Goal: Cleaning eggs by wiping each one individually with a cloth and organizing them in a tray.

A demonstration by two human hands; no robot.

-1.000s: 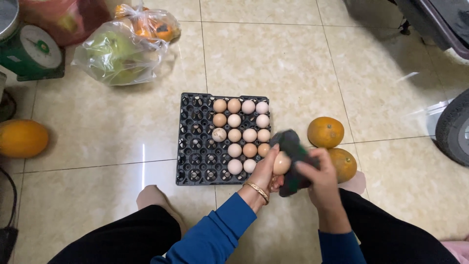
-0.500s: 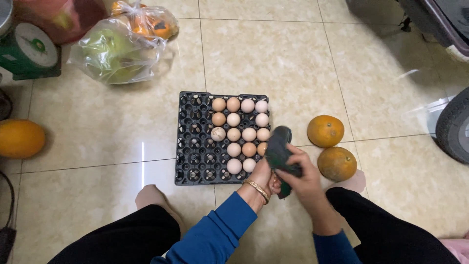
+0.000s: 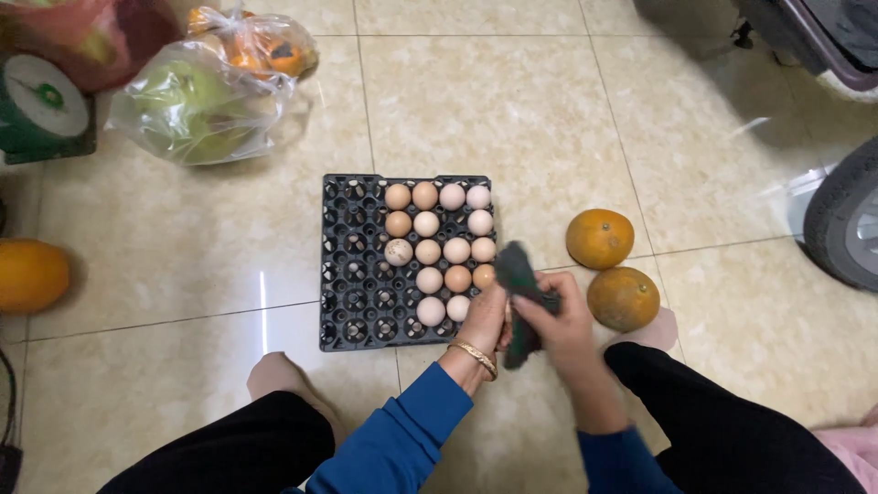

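A black egg tray (image 3: pixel 352 265) lies on the tiled floor with several brown and pale eggs (image 3: pixel 428 251) filling its right columns. My left hand (image 3: pixel 483 320), with a gold bangle on the wrist, is curled at the tray's near right corner, where it held an egg a second ago. The cloth now hides that egg. My right hand (image 3: pixel 565 327) grips a dark green cloth (image 3: pixel 517 274) and presses it against my left hand's fingers.
Two orange fruits (image 3: pixel 600 239) (image 3: pixel 623 299) sit right of the tray, close to my right hand. A clear bag of green fruit (image 3: pixel 197 110) and a green scale (image 3: pixel 46 105) are at the back left. Another orange fruit (image 3: pixel 32 274) lies far left, and a wheel (image 3: pixel 846 229) stands at the right edge.
The egg seen in my left hand a second ago is now covered by the cloth. My right hand has rubbed the cloth up and over it, and both hands have stayed at the tray's corner.
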